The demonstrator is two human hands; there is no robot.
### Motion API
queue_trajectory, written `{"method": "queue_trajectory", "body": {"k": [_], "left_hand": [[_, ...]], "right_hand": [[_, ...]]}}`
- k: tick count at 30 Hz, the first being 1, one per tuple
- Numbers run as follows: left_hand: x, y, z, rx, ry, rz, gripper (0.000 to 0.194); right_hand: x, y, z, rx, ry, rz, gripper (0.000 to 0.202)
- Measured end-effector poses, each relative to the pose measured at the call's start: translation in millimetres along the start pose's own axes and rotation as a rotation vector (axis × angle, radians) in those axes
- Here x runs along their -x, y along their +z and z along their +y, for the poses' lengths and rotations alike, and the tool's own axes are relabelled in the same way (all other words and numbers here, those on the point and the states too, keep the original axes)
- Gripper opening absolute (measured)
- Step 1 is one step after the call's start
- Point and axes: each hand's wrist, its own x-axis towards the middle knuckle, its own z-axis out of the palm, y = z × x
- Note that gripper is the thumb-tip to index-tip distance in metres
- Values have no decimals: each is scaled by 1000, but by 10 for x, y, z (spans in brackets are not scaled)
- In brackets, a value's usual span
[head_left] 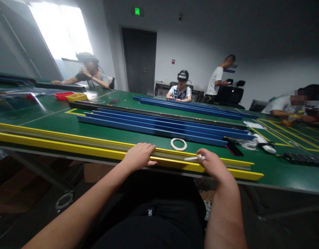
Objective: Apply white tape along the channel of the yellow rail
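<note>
A long yellow metal channel (97, 149) lies along the near edge of the green table, its inner groove facing up. My left hand (139, 155) grips its near wall, fingers over the top and thumb on the front side. My right hand (209, 162), closed, is over the channel's right part. From its fingers a slim white blade-like tool (191, 158) points left along the groove; its exact kind is hard to make out. Just beyond the channel, between the two hands, lies a white tape roll (178, 139) flat on the table.
Several blue channels (149, 129) and a black one (118, 110) lie across the green table (255, 166). A phone (234, 148) is at right, beside a white device (264, 143). Red (64, 95) and yellow trays (80, 97) stand at left. Several people are around the table.
</note>
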Motion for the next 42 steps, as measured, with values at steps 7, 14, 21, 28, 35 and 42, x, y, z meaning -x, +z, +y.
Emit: {"method": "queue_trajectory", "body": {"k": [7, 14, 21, 28, 35, 42], "left_hand": [[1, -4, 6, -1, -3, -4, 64], [8, 6, -5, -2, 12, 19, 64], [2, 6, -4, 7, 0, 12, 64], [1, 13, -9, 1, 12, 21, 63], [0, 20, -3, -6, 9, 22, 64], [-1, 19, -3, -7, 10, 14, 64]], "right_hand": [[2, -5, -31, -17, 5, -3, 21], [-1, 0, -32, 2, 9, -13, 21], [-3, 11, -54, 1, -6, -11, 20], [-6, 44, -102, 0, -6, -27, 20], [-39, 110, -165, 17, -35, -44, 19], [-60, 160, -166, 21, -56, -40, 18]]}}
